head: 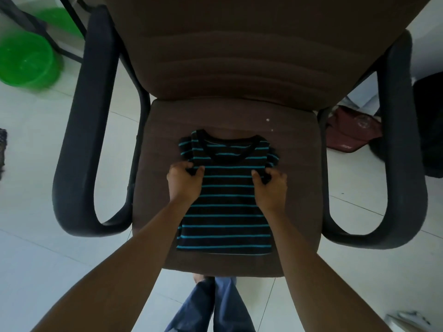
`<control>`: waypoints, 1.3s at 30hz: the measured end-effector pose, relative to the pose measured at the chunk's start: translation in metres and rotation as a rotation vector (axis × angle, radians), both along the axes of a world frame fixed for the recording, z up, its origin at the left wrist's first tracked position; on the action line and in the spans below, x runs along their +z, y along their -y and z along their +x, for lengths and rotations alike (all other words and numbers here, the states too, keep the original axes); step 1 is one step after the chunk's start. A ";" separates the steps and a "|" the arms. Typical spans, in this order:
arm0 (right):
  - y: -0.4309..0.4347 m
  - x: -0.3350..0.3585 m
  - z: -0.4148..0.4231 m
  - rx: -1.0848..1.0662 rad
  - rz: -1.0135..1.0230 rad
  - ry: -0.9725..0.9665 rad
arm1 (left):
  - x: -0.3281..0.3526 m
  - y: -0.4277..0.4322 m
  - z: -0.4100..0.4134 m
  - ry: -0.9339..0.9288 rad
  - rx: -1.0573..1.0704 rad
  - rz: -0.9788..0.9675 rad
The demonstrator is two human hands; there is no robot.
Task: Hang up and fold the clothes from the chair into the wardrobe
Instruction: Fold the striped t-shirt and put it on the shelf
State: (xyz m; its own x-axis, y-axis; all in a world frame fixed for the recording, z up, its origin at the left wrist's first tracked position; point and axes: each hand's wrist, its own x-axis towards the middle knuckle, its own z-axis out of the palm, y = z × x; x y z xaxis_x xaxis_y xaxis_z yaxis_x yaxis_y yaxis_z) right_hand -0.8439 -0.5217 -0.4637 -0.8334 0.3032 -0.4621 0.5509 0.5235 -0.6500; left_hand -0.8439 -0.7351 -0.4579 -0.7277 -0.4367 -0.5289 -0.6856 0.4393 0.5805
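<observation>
Striped shirt (226,200) is lying flat in the middle of the chair seat (294,188), collar toward the chair's backrest (239,56). Left hand (184,182) and right hand (271,188) each pinch a bunch of fabric at the shirt's side edges, just below the sleeves.

Counting now: 1 striped shirt (227,200) mid-frame | 1 chair (239,68) | 2 armrests (81,140) (402,144) | 2 hands: left hand (184,182), right hand (271,189) | 2 green tubs (26,61) (56,19) upper left | 1 maroon bag (352,135) at right
</observation>
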 end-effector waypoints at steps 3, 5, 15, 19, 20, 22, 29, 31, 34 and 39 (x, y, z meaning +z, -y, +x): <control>0.002 0.002 -0.008 -0.087 -0.133 0.003 | 0.005 -0.008 -0.005 0.009 0.204 0.224; -0.001 0.004 -0.008 -0.198 -0.256 -0.016 | 0.009 -0.010 -0.005 0.014 0.309 0.385; -0.005 0.003 -0.041 -0.220 -0.287 -0.080 | -0.004 -0.014 -0.044 -0.012 0.288 0.416; -0.010 -0.011 -0.040 -0.252 -0.327 -0.013 | -0.013 -0.010 -0.052 -0.008 0.173 0.303; -0.011 -0.013 -0.040 -0.253 -0.310 -0.016 | -0.013 -0.008 -0.052 -0.038 0.118 0.201; -0.013 -0.016 -0.040 -0.258 -0.268 -0.041 | -0.009 -0.005 -0.050 -0.116 0.047 0.053; -0.019 0.005 0.019 0.013 -0.227 0.018 | 0.017 -0.008 0.009 0.002 -0.045 0.120; -0.021 0.008 0.048 0.082 -0.227 0.035 | 0.021 -0.010 0.044 0.045 -0.055 0.090; -0.021 0.010 0.080 0.153 -0.207 0.044 | 0.018 -0.016 0.091 0.100 -0.064 -0.040; -0.026 0.001 0.099 0.070 -0.258 0.052 | 0.011 -0.020 0.111 0.143 0.285 0.329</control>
State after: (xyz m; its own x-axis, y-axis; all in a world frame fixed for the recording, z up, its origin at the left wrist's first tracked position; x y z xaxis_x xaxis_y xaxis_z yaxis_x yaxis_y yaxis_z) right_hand -0.7449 -0.4957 -0.4625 -0.8214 0.1125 -0.5592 0.5552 0.3825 -0.7385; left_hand -0.7330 -0.7153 -0.4469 -0.5127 -0.4011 -0.7591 -0.8356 0.0298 0.5485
